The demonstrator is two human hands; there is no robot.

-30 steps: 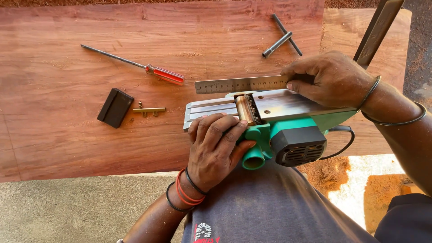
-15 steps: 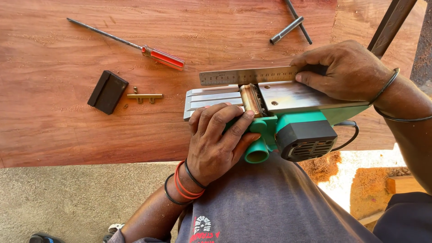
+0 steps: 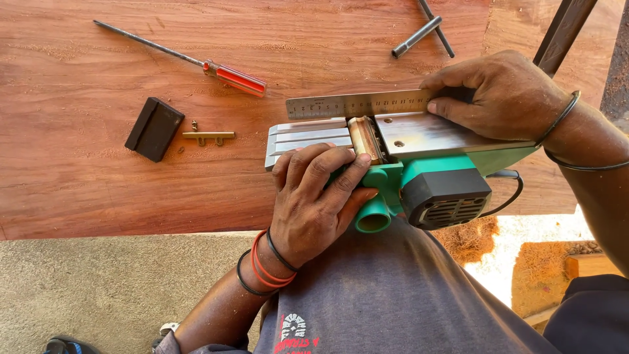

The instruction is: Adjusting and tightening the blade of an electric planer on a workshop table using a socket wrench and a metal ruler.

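Since half a second ago our view has slid slightly right and down; hands and tools hold the same layout on the board.

Head view: we have the green electric hand planer (image 3: 419,177) lying upside down at the near edge of the reddish wooden slab (image 3: 98,170), its flat metal sole facing up and the cutter drum exposed. Our left hand (image 3: 314,203) wraps the green body just beside the drum, fingers curled shut around it, likely to steady the tool. Our right hand (image 3: 498,95) presses a steel ruler (image 3: 357,105) on edge along the sole, fingers pinched closed on its right end; looks like a straightedge check across the drum.

Around it: a red-handled screwdriver (image 3: 232,77) lies well apart at upper left, a small black rectangular block (image 3: 154,128) and a small brass key-like fitting (image 3: 208,136) sit left of the sole, and two dark metal rods (image 3: 426,33) lie at the top. Nothing blocks the sole; the power cord (image 3: 508,196) loops off right.
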